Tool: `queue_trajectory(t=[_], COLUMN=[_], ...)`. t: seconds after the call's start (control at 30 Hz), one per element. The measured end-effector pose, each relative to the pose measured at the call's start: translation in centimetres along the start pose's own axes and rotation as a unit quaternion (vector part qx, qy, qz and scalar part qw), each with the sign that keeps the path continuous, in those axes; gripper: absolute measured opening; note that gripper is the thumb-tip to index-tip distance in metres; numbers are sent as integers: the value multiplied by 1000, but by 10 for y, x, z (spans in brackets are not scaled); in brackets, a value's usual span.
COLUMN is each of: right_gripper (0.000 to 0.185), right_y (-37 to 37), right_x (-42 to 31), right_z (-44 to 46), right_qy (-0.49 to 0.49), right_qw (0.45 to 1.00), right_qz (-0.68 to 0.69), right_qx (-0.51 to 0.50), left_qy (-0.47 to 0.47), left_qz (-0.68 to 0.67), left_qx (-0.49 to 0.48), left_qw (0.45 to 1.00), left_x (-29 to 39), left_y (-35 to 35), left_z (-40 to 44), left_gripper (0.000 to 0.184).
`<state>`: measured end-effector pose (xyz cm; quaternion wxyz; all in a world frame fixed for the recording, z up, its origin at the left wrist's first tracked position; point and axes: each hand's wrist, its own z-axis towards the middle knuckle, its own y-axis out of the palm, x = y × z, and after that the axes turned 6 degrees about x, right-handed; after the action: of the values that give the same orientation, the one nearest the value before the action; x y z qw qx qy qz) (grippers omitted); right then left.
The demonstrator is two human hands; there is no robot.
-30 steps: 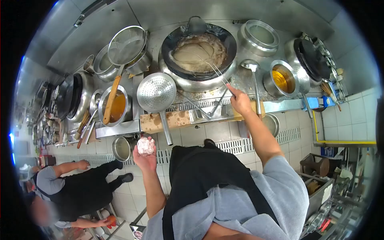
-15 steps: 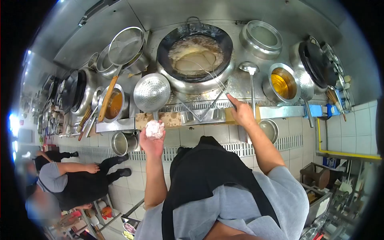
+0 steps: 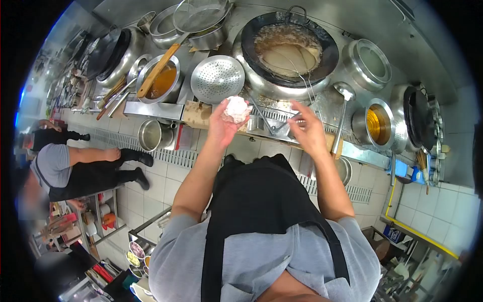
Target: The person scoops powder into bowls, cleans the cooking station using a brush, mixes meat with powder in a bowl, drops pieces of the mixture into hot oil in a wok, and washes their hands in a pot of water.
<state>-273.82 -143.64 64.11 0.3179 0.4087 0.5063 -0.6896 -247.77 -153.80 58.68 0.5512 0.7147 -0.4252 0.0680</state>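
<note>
This is a professional kitchen. Beyond the right hand [image 3: 308, 132], a big black wok [image 3: 328, 50] of frothy liquid sits on the steel counter [image 3: 151, 109], with more woks [image 3: 420, 121] well apart to either side. A perforated strainer [image 3: 217, 78] lies just beyond the left hand [image 3: 226, 123]; a ladle [image 3: 344, 90] and a metal pot [image 3: 358, 121] of amber liquid are right of the right hand. Left of the left hand are pale floor tiles [image 3: 151, 183], a slotted drain [image 3: 181, 157] and a co-worker [image 3: 90, 173] in a black apron.
</note>
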Motion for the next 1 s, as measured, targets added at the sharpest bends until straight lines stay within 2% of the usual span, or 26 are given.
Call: queue_trajectory(t=[0.07, 0.17, 0.27, 0.37, 0.4, 0.5, 0.6, 0.7, 0.8, 0.93, 1.0], right_gripper=[58, 55, 45, 36, 29, 24, 25, 29, 31, 28, 25], right_y=[31, 77, 107, 129, 136, 157, 165, 168, 164, 144, 133], right_x=[-38, -55, -52, -59, -60, -65, -76, -82, -70, -65, -50], right_z=[12, 33, 57, 73, 79, 91, 102, 111, 120, 137, 154], right_qy=[-9, -110, -121, -120, -67, 38, 69, 138, 204, 243, 236], right_qw=[998, 990, 979, 974, 981, 991, 985, 949, 883, 831, 872], right_qz=[24, -12, -115, -121, -81, 19, 143, 279, 419, 499, 428], right_qx=[-55, -91, -121, -151, -161, -123, -61, -50, -54, -36, -25], left_qy=[-11, -21, -35, -39, -40, -42, -39, -52, -65, -50, -32], left_qz=[-6, 12, 35, 42, 44, -13, -47, -63, -72, -73, -71], left_qx=[-30, -44, -38, -21, -14, -16, 15, 6, -12, -24, -24], left_qw=[999, 999, 998, 998, 998, 999, 998, 997, 995, 996, 997], left_x=[2, 7, 22, 38, 45, 64, 80, 88, 88, 88, 87], left_y=[6, 6, -12, -38, -47, -67, -84, -97, -98, -105, -113], left_z=[0, 2, 6, 13, 16, 27, 35, 40, 41, 47, 48], left_gripper=[46, 44, 42, 40, 39, 37, 36, 38, 39, 44, 46])
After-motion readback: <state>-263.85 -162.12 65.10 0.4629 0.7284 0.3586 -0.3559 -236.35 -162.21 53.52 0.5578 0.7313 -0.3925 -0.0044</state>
